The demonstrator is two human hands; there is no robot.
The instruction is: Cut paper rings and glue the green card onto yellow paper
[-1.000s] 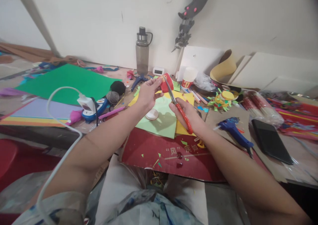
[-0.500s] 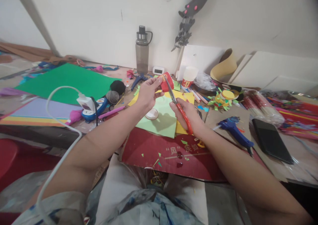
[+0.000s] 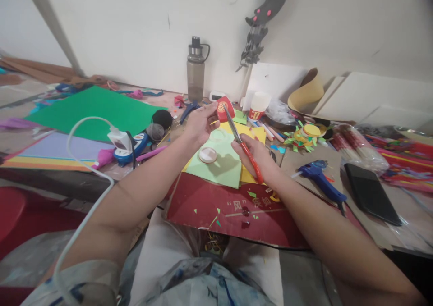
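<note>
Between the fingers of my left hand (image 3: 202,125) is a small red piece of paper (image 3: 222,106) with a yellow print, held up over the papers. My right hand (image 3: 256,154) grips red-handled scissors (image 3: 249,158), whose blades point up and away and overlap the red piece. Below both hands lie a light green sheet (image 3: 223,171) and yellow sheets (image 3: 248,174). A small round white ring-like piece (image 3: 207,154) rests on the green sheet. Under the sheets is a dark red board (image 3: 216,207) with green paper scraps on it.
Behind stand a grey water bottle (image 3: 195,74) and a red-and-white paper cup (image 3: 259,105). To the right lie a blue glue gun (image 3: 320,180) and a black phone (image 3: 372,193). A power strip (image 3: 130,148) with a white cable and a green sheet (image 3: 98,112) are at left.
The red piece has turned in my left hand, and more of its yellow print faces me. My left fingers have shifted slightly; the scissors remain at the piece.
</note>
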